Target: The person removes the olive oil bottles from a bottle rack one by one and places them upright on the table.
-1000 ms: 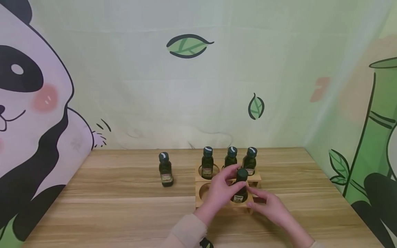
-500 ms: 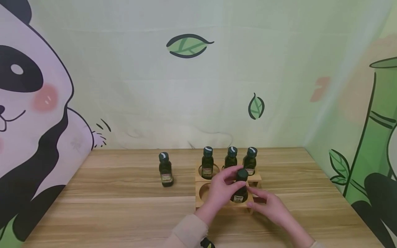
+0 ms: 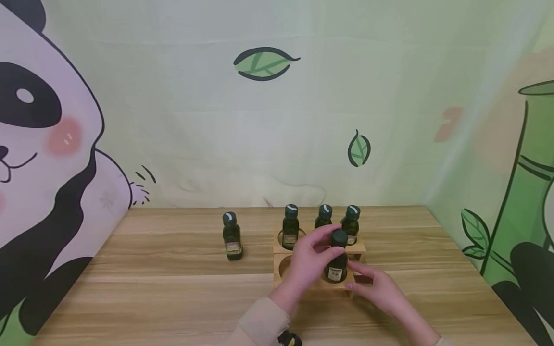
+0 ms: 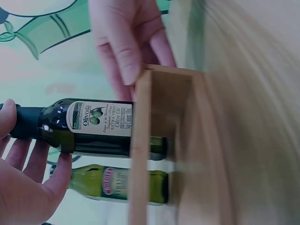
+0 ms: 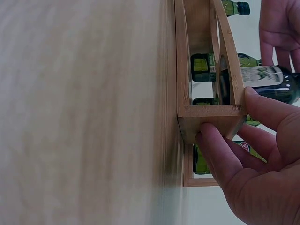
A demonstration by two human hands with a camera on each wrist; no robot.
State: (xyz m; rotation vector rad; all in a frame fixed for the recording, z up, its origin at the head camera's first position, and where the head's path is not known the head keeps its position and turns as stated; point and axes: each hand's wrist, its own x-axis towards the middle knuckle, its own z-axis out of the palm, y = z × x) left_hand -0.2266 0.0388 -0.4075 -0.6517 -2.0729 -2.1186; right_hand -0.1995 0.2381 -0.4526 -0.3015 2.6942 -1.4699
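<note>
My left hand (image 3: 305, 262) grips a dark olive oil bottle (image 4: 101, 117) near its cap, thumb on one side and fingers on the other. Its lower end sits in a front-row hole of the two-tier wooden rack (image 3: 312, 284), and its white label shows above the board in the left wrist view. With the thumb on the top board and fingers against the end panel, my right hand (image 5: 262, 154) holds the rack's right front corner. Three more bottles stand in the back row: the left one (image 3: 290, 228), a partly covered middle one (image 3: 324, 214) and the right one (image 3: 351, 222).
Left of the rack, a single dark bottle (image 3: 232, 240) stands on the wood-grain table (image 3: 173, 283). The front row's left hole (image 3: 283, 264) is partly covered by my left hand. Behind the table hangs a pale green backdrop (image 3: 195, 120) with panda and leaf drawings.
The olive oil bottle has risen slightly in my left hand, showing more of its label above the hole. My right hand keeps its hold on the rack corner.
</note>
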